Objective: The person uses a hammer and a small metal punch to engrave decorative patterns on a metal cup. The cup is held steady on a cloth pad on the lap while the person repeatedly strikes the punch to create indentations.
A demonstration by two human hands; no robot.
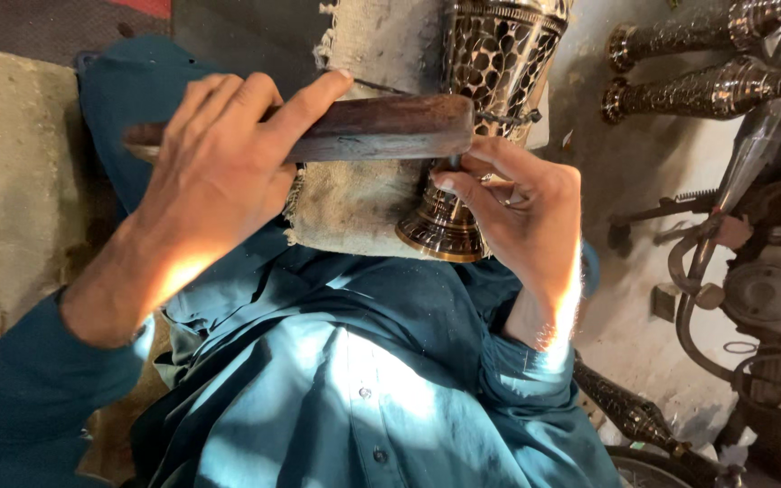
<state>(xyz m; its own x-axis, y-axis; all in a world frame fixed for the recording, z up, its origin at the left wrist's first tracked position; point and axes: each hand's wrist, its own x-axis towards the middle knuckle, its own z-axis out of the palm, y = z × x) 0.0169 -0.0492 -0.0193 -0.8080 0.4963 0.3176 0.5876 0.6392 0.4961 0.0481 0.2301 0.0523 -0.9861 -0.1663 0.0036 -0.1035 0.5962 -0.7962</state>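
Brass vase [490,81], patterned, lies on a cloth pad [368,194] over the person's lap. Left hand [219,167] is clamped on a wooden mallet [381,126]; right hand [526,212] pinches a small punch against the vase's flared base.

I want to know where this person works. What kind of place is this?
Probably a small metal craft workshop. The left hand holds a wooden mallet over a patterned brass vessel, the right hand steadies it, and similar brass pieces lie nearby.
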